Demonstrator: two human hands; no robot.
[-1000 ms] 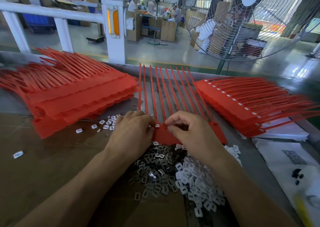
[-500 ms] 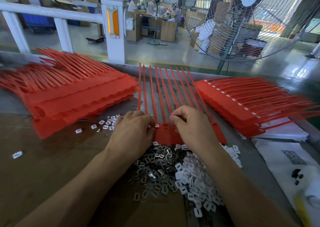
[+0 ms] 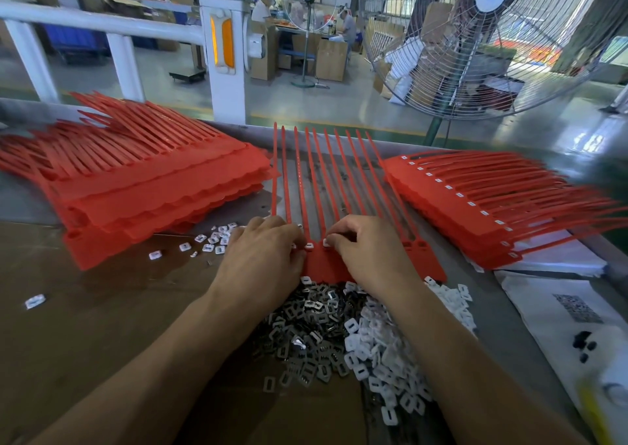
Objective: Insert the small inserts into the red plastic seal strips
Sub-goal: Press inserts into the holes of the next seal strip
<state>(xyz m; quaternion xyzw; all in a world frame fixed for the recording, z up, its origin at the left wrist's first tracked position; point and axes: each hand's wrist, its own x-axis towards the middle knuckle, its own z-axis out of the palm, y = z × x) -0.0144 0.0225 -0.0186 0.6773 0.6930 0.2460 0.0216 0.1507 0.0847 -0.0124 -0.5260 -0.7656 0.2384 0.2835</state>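
Observation:
A red seal strip comb [image 3: 326, 268] lies flat in front of me, its long tails pointing away. Small white inserts [image 3: 309, 246] sit in its heads between my hands. My left hand [image 3: 261, 261] rests with curled fingers on the comb's left heads. My right hand [image 3: 370, 251] has its fingertips curled down onto a white insert at a head near the middle. A heap of dark metal inserts [image 3: 309, 329] and white plastic inserts [image 3: 384, 359] lies just below the comb, partly hidden by my forearms.
A tall stack of red combs without inserts [image 3: 142, 186] lies at the left. A stack with white inserts fitted [image 3: 475, 203] lies at the right on white bags [image 3: 557, 312]. Loose white inserts [image 3: 210, 240] are scattered left of my hand. A big fan [image 3: 489, 37] stands behind.
My right hand has shifted slightly along the comb's heads, away and then back a little toward me. My left hand has stayed in place on the left heads.

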